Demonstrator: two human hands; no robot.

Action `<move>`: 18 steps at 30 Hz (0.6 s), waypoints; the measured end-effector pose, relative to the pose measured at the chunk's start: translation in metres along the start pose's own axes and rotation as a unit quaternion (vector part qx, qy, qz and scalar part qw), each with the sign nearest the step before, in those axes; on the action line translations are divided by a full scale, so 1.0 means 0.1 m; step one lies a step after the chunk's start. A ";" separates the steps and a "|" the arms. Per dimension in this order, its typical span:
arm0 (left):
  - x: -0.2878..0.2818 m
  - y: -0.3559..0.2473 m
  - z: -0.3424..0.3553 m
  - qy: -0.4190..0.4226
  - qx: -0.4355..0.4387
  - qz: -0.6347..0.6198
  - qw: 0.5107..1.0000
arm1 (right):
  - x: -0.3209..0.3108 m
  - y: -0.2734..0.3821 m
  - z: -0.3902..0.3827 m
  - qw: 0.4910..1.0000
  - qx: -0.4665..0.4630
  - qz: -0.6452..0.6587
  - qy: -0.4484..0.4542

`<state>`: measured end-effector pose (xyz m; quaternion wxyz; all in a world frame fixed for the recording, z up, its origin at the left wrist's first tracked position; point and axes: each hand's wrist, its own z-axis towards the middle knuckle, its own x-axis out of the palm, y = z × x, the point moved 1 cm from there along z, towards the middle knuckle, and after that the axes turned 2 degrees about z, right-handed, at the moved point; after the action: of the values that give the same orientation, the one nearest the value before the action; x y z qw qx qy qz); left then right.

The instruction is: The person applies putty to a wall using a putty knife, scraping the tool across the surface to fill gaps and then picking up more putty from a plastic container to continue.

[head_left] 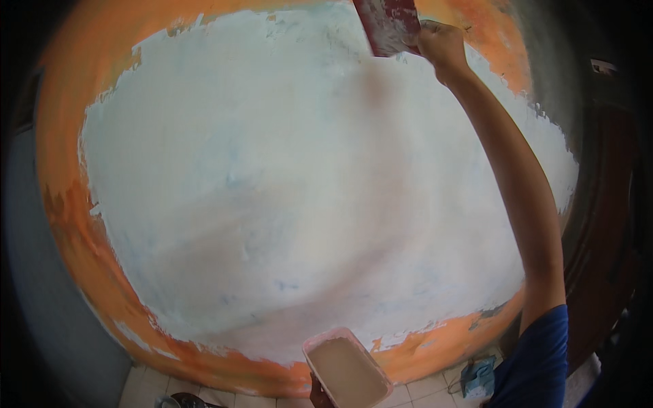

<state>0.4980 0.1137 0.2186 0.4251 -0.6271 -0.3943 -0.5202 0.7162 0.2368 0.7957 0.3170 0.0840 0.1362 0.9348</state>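
Note:
My right hand (443,49) is raised high, its fingers closed on a wide dark red putty spreader (390,26) smeared with white. The spreader is at the top of the wall, by the upper edge of a large white coat (204,149); whether it touches the wall I cannot tell. Low in front of me, my left hand (320,393) grips the left side of a pink-rimmed rectangular tub (389,391). Smooth pale beige putty (347,370) fills the tub. Most of the left hand is hidden behind it.
Orange paint (64,156) borders the white coat with ragged edges. Light floor tiles (218,397) run along the wall's foot. A blue bag-like thing (478,376) lies at lower right, and dark round items (187,400) at lower left. A grey wall (47,272) stands at left.

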 end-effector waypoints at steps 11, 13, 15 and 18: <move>-0.13 -0.09 0.06 -0.067 0.054 0.055 0.995 | 0.55 -0.41 0.53 0.938 0.269 0.206 -0.077; 0.02 -0.12 0.06 -0.079 0.037 0.048 0.995 | 0.37 -0.65 0.72 0.968 0.225 0.096 -0.057; 0.10 -0.18 0.07 -0.091 0.039 0.052 0.994 | 0.29 -0.72 0.80 0.978 0.199 -0.037 -0.049; 0.19 -0.24 0.08 -0.096 0.042 0.058 0.993 | 0.04 -0.40 0.61 0.970 0.160 -0.179 -0.047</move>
<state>0.4808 0.1298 0.2400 0.4412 -0.6771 -0.4178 -0.4151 0.7509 0.2823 0.8419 0.4676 0.1522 0.2815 0.8240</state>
